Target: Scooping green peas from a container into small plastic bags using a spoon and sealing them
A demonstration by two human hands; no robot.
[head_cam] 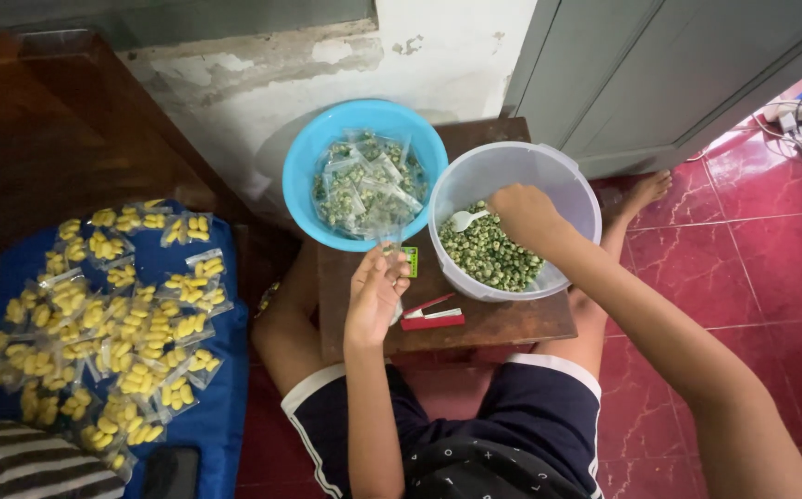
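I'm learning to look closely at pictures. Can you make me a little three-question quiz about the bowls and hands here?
1. True or false: the right hand is inside the clear tub of green snacks.
2. Which one holds small filled packets? A) the blue bowl B) the clear tub C) the red stapler
3. Fill in: the left hand holds up a small clear ____.

Key
1. True: it reaches down over the loose green snacks, near a white spoon.
2. A: the packets lie heaped in the blue bowl.
3. Bag: it is pinched above the wooden stool.
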